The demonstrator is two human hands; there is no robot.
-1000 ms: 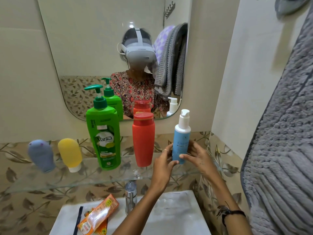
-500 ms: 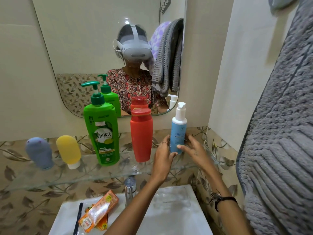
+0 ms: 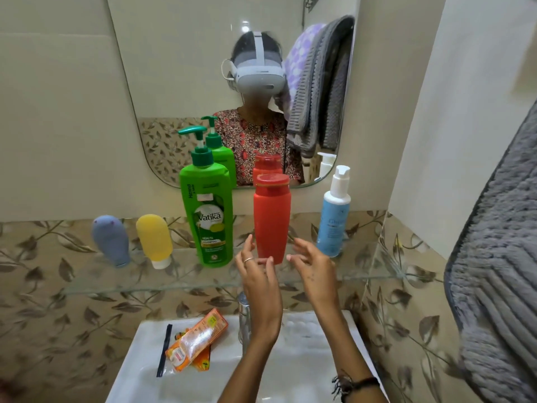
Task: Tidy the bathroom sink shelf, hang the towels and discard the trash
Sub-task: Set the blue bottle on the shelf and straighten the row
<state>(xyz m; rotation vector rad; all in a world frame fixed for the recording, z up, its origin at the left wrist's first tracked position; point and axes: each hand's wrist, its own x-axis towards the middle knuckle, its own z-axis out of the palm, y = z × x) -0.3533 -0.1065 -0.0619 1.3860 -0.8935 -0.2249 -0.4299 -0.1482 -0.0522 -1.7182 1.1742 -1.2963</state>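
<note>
A: Glass shelf (image 3: pixel 96 289), left to right?
B: Grey-blue tube (image 3: pixel 111 243), cap down. Yellow tube (image 3: pixel 154 239) beside it, standing on white cap. Then green pump bottle (image 3: pixel 208 219), labelled Vatika. Then red bottle (image 3: pixel 272 218), flip lid shut. Farthest right, blue bottle (image 3: pixel 334 221) with white pump. All upright, all capped; contents not visible through opaque walls.

A: Spacing?
B: Two tubes near each other. Green and red close, not touching. Blue set apart from red, near shelf's right end.

A: Sink (image 3: pixel 293 373)?
B: White, below shelf. Orange sachets (image 3: pixel 195 341) stacked on left rim, black strip (image 3: pixel 164 349) lying just beside. Chrome tap (image 3: pixel 244 318) at back centre, partly behind left wrist.

A: Hands?
B: Both raised in front of shelf, palms roughly facing each other. Left hand (image 3: pixel 260 277) just left of red bottle's base, ring on one finger. Right hand (image 3: pixel 312 266) just right of it. Fingers (image 3: pixel 296 258) loose, spread, grasping nothing. Touching red bottle or not: cannot tell; slight blur.

A: Wrists?
B: Dark band (image 3: pixel 356 383) on right wrist. Forearms rising from bottom edge over basin.

A: Towels?
B: Grey towel (image 3: pixel 499 257) hanging at right edge. In mirror (image 3: pixel 186 68), grey and purple-dotted towels hung behind person wearing headset.
</note>
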